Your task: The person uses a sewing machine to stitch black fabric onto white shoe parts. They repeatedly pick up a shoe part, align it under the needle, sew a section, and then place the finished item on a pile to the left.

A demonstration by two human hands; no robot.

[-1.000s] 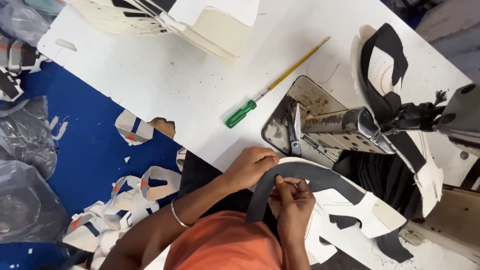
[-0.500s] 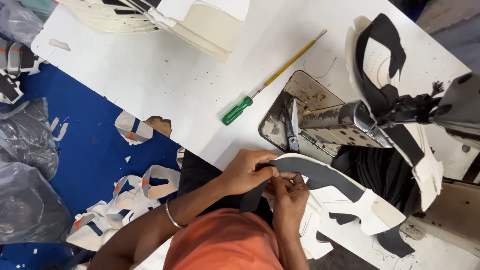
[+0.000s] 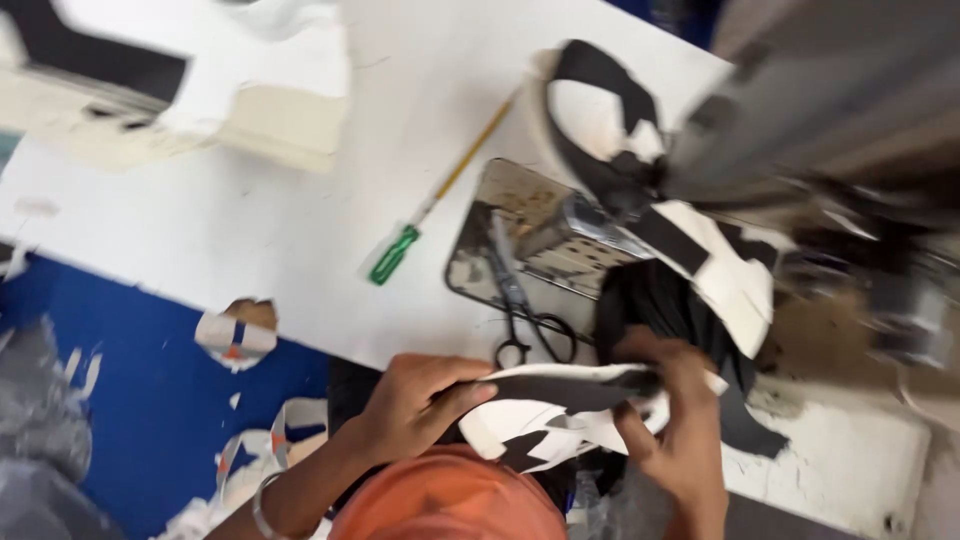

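**Gripping a black-and-white cut piece at six o'clock**

We see the white table (image 3: pixel 250 230) above; both hands, left hand (image 3: pixel 415 400) and right hand (image 3: pixel 670 410), pinch closed on the cut piece (image 3: pixel 560 405). Scissors (image 3: pixel 520 310) and a green-handled screwdriver (image 3: pixel 400 250) lie toward twelve o'clock.

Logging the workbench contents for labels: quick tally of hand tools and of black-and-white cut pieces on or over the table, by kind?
Screwdrivers, green handle: 1
Scissors, black handles: 1
Black-and-white pieces: 2, one held by the left hand and right hand as the held piece, one on the machine
Total: 4
The blurred stack top left is not counted.
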